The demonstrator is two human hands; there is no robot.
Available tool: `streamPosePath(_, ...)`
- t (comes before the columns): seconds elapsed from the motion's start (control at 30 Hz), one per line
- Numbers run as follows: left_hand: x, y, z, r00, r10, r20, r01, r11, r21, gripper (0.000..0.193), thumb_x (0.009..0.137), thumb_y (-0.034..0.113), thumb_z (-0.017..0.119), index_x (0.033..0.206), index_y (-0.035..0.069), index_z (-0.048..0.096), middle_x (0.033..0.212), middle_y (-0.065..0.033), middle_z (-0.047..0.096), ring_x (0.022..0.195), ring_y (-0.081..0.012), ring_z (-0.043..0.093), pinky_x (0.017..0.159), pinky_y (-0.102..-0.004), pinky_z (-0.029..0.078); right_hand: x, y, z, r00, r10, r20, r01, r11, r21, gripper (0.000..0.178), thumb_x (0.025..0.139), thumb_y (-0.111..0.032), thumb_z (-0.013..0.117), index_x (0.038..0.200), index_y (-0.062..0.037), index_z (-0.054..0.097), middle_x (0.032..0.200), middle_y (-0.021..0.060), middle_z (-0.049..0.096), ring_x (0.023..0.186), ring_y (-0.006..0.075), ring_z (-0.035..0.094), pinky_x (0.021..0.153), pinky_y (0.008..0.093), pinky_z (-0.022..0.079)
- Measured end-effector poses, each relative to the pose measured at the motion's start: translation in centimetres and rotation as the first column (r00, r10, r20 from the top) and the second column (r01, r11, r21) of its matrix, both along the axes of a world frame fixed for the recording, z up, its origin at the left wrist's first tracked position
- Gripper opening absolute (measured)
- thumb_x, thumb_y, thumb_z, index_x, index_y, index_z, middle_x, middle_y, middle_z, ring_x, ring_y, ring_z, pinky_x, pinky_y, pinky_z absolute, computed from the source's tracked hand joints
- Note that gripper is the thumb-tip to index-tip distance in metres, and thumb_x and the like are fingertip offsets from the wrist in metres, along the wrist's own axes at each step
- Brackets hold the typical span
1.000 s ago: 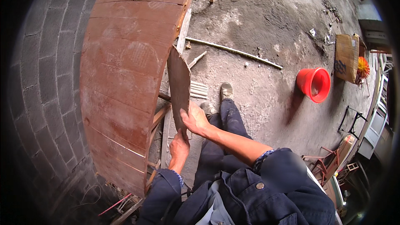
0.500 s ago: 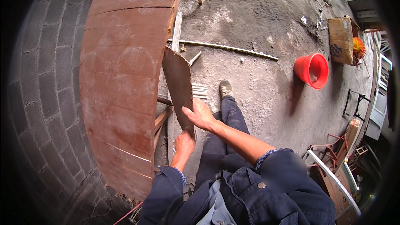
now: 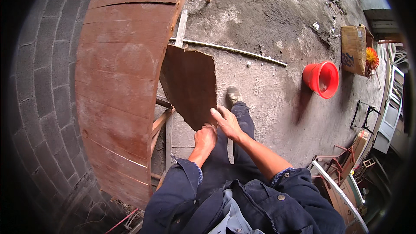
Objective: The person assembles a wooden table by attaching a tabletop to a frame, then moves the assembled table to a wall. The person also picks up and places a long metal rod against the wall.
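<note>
As the head view shows, left hand [image 3: 206, 137] curls fist-like, grip clamped on brown sheet [image 3: 190, 84] at its lower end | right hand [image 3: 229, 124] slants to sheet's edge, grip unclear | sheet beside surface [image 3: 117, 76], showing broader than earlier

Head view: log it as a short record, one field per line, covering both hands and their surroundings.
Sheet: dark brown sheet, thin, rough-edged
Left hand: the left hand grips the sheet's lower end
Right hand: the right hand is at its lower right edge; how firmly it holds is unclear
Left of sheet: reddish-brown plank surface on wooden supports
Far left: grey block wall
Right, on floor: red bucket; farther off, cardboard box
</note>
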State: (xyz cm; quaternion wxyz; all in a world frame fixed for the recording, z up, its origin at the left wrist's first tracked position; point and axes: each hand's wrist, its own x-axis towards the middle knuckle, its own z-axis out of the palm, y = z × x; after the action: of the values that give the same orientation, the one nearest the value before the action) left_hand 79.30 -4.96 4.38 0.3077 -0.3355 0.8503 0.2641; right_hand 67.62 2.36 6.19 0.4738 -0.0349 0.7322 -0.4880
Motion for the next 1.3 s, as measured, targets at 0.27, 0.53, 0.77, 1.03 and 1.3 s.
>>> streamPosePath(0.27,-4.8,2.7,-2.1,0.998,-0.057,0.018,0.055,0.994,0.094,0.022,0.085,0.024,0.058,0.084,0.003,0.066,0.081,-0.0191,0.07,0.078,-0.0354,0.07,0.071,-0.0466,0.056,-4.3,4.1,-3.2,0.932,0.335,0.137,-0.349,0.933,0.093,0.056,0.094,-0.045,0.058,0.126,0.0012,0.056,0.115,0.0172,0.064,0.109,0.0225,0.061,0.096,0.0356,0.045)
streamPosePath(0.53,-15.2,8.0,-3.5,0.95,-0.037,-0.309,-0.002,0.992,-0.124,0.018,0.075,0.017,0.059,0.064,0.007,0.069,0.068,-0.0154,0.067,0.056,-0.0311,0.067,0.055,-0.0441,0.054,-12.4,8.9,-9.6,0.969,0.236,0.077,-0.214,0.952,-0.22,0.054,0.099,-0.044,0.047,0.131,-0.0007,0.055,0.123,0.0128,0.062,0.113,0.021,0.057,0.098,0.0332,0.042)
streamPosePath(0.77,-21.2,5.6,-1.0,0.797,0.264,-0.543,-0.313,0.95,0.003,0.027,0.09,0.013,0.053,0.066,0.0,0.056,0.059,-0.021,0.059,0.051,-0.0381,0.06,0.047,-0.0465,0.047,-17.1,13.3,-8.4,0.972,-0.208,-0.106,0.208,0.978,-0.007,0.061,0.102,-0.052,0.035,0.131,-0.0025,0.056,0.121,0.0125,0.061,0.111,0.0229,0.058,0.101,0.0375,0.042)
streamPosePath(1.03,-18.0,6.1,2.2,0.571,0.739,-0.359,-0.512,0.662,0.547,0.029,0.098,0.019,0.049,0.088,-0.003,0.066,0.069,-0.0182,0.064,0.063,-0.0295,0.065,0.057,-0.0372,0.047,-16.8,15.4,-5.9,0.806,-0.574,-0.144,0.591,0.793,0.146,0.054,0.093,-0.034,0.061,0.131,0.0032,0.052,0.133,0.0179,0.051,0.122,0.0271,0.049,0.105,0.0377,0.037)
streamPosePath(1.3,-15.7,4.2,5.7,0.552,0.815,-0.178,-0.564,0.522,0.64,0.033,0.096,0.026,0.055,0.096,-0.004,0.066,0.086,-0.0091,0.071,0.079,-0.0165,0.062,0.075,-0.0319,0.047,-16.7,21.9,-8.0,0.512,-0.844,0.159,0.77,0.533,0.35,0.068,0.084,-0.038,0.071,0.134,0.0025,0.047,0.125,0.0188,0.056,0.118,0.0327,0.052,0.102,0.0391,0.04)
